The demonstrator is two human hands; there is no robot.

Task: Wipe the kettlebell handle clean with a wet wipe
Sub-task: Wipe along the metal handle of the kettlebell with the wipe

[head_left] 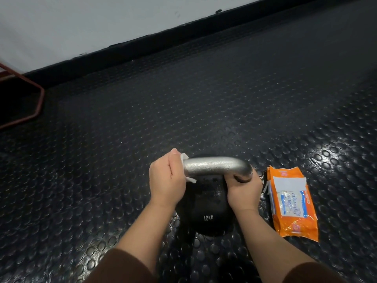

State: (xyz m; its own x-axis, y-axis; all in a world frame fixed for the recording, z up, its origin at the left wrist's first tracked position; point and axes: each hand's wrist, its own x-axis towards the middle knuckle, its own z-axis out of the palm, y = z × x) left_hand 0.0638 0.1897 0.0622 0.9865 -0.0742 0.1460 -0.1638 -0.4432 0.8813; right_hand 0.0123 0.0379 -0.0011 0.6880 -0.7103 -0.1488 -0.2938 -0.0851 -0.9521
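A black kettlebell (206, 211) marked 12 kg stands on the studded floor, its silver handle (216, 165) running left to right on top. My left hand (167, 178) grips the handle's left end with a white wet wipe (188, 176) wrapped between palm and metal; bits of the wipe stick out above and below my fingers. My right hand (243, 193) holds the handle's right leg where it curves down into the bell.
An orange pack of wet wipes (291, 203) lies flat on the floor just right of the kettlebell, its flap lifted. A red metal frame (34, 103) stands at the far left. Black rubber flooring (183, 99) runs to a white wall (81, 23) behind.
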